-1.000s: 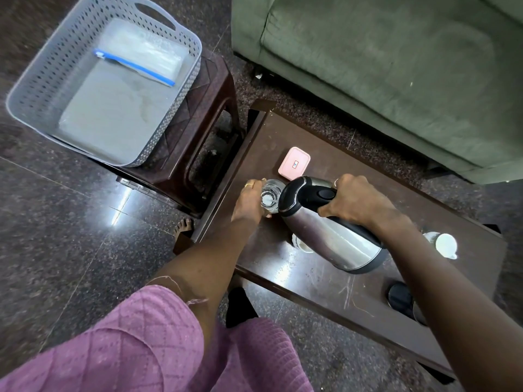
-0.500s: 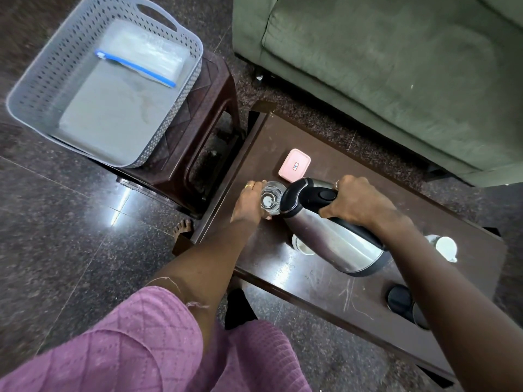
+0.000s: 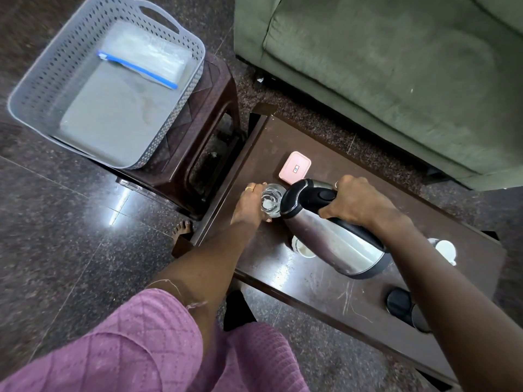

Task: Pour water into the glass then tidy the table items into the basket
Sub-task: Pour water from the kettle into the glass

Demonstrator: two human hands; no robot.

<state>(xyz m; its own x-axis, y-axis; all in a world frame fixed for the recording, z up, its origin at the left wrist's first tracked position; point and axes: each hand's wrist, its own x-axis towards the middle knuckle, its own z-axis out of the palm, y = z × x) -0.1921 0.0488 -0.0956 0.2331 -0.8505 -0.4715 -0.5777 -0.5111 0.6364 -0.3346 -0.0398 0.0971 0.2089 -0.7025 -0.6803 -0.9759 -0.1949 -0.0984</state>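
Change: next to nothing differs from half a second ago; the steel electric kettle [image 3: 334, 244] with its black handle stays tilted, spout at the rim of the clear drinking glass [image 3: 270, 200].
Left hand: the left hand [image 3: 249, 202] is curled round the glass, which stands at the table's 9 o'clock end.
Right hand: the right hand [image 3: 356, 205] is clamped on the kettle's handle.
Surface: a scratched dark brown wooden table [image 3: 311, 281].
Room: polished dark stone floor [image 3: 70, 222]; green fabric sofa [image 3: 382, 66] at 1 o'clock; brown plastic stool [image 3: 203, 114] at 10 o'clock.
Basket: the grey perforated plastic basket [image 3: 42, 80] sits on the stool and holds a clear zip bag [image 3: 158, 60] with a blue strip, lying flat.
Other containers: a pink rectangular lidded box [image 3: 294, 167] sits just past the glass at 1 o'clock; a small white cup [image 3: 304, 248] sits under the kettle; a second white cup [image 3: 445, 247] sits at 3 o'clock; a black round container [image 3: 399, 305] at 5 o'clock is partly hidden by the arm.
Contents: cannot tell, nor how full the glass is.
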